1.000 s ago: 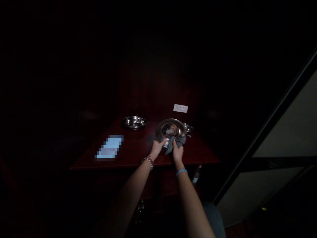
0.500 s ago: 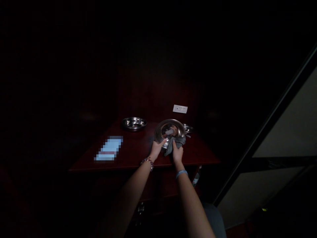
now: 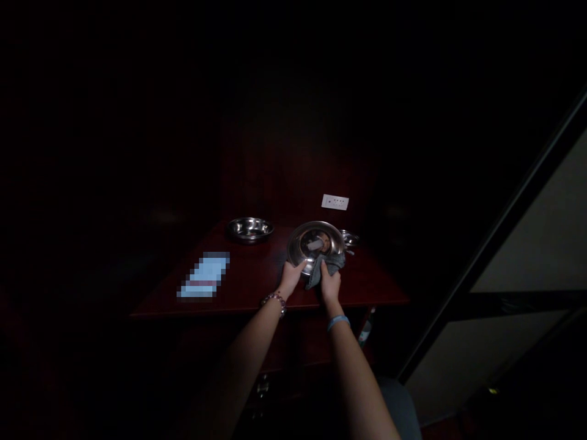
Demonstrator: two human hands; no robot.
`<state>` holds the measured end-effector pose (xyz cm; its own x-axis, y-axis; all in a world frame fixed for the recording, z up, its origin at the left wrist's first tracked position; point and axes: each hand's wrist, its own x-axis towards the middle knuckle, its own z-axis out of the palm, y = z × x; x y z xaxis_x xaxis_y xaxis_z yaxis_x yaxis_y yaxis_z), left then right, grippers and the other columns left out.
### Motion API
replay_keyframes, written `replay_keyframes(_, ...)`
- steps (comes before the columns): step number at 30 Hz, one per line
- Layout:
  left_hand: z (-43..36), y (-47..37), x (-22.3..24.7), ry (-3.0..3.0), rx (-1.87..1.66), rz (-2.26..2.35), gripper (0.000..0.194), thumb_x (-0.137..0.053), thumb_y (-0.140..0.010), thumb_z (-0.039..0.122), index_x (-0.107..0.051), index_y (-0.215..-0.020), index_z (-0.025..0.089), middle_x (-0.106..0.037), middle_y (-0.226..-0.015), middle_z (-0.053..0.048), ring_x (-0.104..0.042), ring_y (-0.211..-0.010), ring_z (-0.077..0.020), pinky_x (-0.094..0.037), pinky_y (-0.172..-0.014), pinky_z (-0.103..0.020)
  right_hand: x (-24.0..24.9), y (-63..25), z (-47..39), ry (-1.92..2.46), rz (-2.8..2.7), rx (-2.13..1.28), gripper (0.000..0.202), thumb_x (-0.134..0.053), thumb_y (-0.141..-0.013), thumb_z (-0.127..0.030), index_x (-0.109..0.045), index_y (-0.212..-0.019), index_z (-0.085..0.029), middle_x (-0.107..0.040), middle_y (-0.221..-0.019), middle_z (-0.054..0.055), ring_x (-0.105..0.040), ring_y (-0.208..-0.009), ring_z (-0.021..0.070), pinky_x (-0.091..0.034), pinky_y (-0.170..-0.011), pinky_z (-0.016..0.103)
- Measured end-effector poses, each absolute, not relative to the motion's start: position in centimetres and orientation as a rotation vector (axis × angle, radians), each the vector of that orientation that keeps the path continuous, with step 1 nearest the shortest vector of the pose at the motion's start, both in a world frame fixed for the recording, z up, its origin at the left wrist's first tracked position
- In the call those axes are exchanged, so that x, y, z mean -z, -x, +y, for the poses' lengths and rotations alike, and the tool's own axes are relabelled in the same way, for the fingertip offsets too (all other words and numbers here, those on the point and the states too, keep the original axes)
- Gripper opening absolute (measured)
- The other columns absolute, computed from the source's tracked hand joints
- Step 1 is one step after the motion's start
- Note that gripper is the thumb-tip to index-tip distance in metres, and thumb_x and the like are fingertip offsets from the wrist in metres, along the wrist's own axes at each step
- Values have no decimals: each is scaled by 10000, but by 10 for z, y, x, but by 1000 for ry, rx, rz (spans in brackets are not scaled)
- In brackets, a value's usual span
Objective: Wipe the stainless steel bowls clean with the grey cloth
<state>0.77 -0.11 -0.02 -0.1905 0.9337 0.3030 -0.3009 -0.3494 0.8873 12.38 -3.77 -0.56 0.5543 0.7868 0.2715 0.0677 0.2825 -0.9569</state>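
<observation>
A shiny steel plate [image 3: 300, 241] with a deep middle is held up, tilted, over the dark red table [image 3: 257, 287]. My left hand [image 3: 290, 278] grips its lower left rim, thumb on the inner side. At the lower right rim my right hand [image 3: 330, 284] is closed on a grey cloth [image 3: 314, 274], which is pressed against the plate. The fingers behind the plate are hidden. Behind and to the right, a second steel dish [image 3: 349, 237] is partly covered by the plate. Another steel dish [image 3: 250, 230] lies at the back left.
A blurred-out light blue rectangle [image 3: 205, 276] lies on the table's left side. A white socket panel [image 3: 335, 202] is on the back wall. Below the tabletop at right stands a bottle [image 3: 365, 330]. A dark-framed pale panel [image 3: 527, 256] slants along the right.
My left thumb has shifted slightly down toward the plate's rim. Both hands still hold the plate and cloth nearly in place; the whole view has moved a little.
</observation>
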Motion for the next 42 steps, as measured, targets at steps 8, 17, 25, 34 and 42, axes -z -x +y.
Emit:
replay_keyframes(8, -1, -8, -2, -1133, -1691, 832, 291, -838, -688, 287, -761, -948, 182, -805, -1096, -130, -740, -1110, -297, -532, -1042, -398, 5, -123, -38, 1185, -866, -575, 498, -706, -809, -526, -777, -1056, -99, -799, -1114, 172, -761, -1039, 282, -566, -853, 302)
replay_keyframes(17, -3, -7, -3, -1093, -1708, 883, 290, -828, -672, 211, -759, -942, 132, -814, -1015, -134, -757, -1039, -287, -542, -1032, -443, 3, -122, -40, 1173, -861, -597, 510, -717, -794, -552, -780, -1008, -94, -812, -1041, 169, -764, -995, 291, -571, -831, 315)
replay_keyframes(25, -6, -6, -6, -1093, -1693, 943, 251, -778, -710, 179, -748, -956, 137, -812, -1037, -123, -742, -1083, -289, -531, -1054, -433, 4, -121, -38, 1164, -851, -612, 527, -703, -796, -554, -771, -1034, -88, -806, -1067, 170, -761, -1000, 280, -567, -824, 305)
replay_keyframes(34, -10, -8, -9, -1128, -1702, 867, 239, -763, -720, 211, -754, -954, 163, -807, -1086, -120, -724, -1134, -304, -521, -1065, -435, 9, -123, -33, 1094, -833, -611, 581, -702, -784, -567, -751, -1095, -78, -793, -1121, 169, -745, -1040, 266, -554, -878, 307)
replay_keyframes(42, -17, -10, -12, -1123, -1586, 754, 283, -821, -701, 289, -765, -952, 173, -802, -1113, -131, -709, -1179, -292, -487, -1095, -418, 9, -126, -32, 1117, -830, -655, 570, -686, -790, -570, -757, -1067, -77, -794, -1106, 183, -760, -1010, 266, -568, -839, 305)
